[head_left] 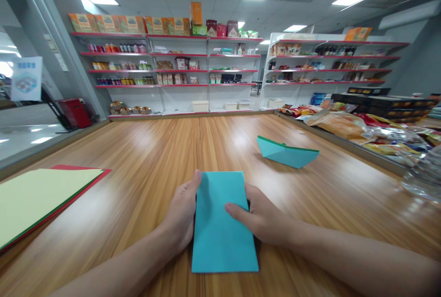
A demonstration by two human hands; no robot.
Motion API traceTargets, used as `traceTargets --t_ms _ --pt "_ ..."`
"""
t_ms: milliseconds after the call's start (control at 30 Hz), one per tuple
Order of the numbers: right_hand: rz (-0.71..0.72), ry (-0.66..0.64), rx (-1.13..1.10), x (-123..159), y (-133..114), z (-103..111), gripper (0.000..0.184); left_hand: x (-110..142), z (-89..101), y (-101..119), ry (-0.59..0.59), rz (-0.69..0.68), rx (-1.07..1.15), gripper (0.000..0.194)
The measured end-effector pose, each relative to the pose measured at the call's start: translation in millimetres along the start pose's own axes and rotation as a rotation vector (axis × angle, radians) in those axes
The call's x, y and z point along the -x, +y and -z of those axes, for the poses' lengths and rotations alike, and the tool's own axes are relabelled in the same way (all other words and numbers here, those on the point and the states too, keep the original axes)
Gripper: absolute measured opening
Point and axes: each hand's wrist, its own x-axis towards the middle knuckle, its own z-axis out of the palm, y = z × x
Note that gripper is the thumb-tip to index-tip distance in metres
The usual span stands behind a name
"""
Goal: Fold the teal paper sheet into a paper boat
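A folded sheet of blue paper (pixel 220 237), a tall narrow rectangle, is between my two hands just over the wooden table. My left hand (pixel 182 209) grips its left edge, thumb up near the top left corner and the other fingers hidden beside or behind it. From the right, my right hand (pixel 262 216) holds the paper with the thumb lying flat across its face and the fingers behind the right edge. Beyond my right hand rests a folded paper boat (pixel 287 152), blue with a green rim along the top.
Yellow, green and red paper sheets (pixel 44 196) lie stacked at the left. Along the right edge are snack packets (pixel 347 127), black boxes (pixel 389 104) and a clear plastic bottle (pixel 425 175). Stocked shelves (pixel 179 85) stand beyond the wooden table (pixel 144 150).
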Motion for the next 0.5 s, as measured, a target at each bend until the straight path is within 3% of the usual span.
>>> traceTargets --t_ms 167,500 --pt "-0.054 0.027 -0.124 -2.1 5.3 1.2 0.024 -0.3 0.4 -3.0 -0.133 -0.040 -0.004 0.034" --pt "-0.082 0.083 -0.144 -1.4 9.8 1.2 0.030 -2.5 1.5 -3.6 -0.093 -0.052 -0.002 0.032"
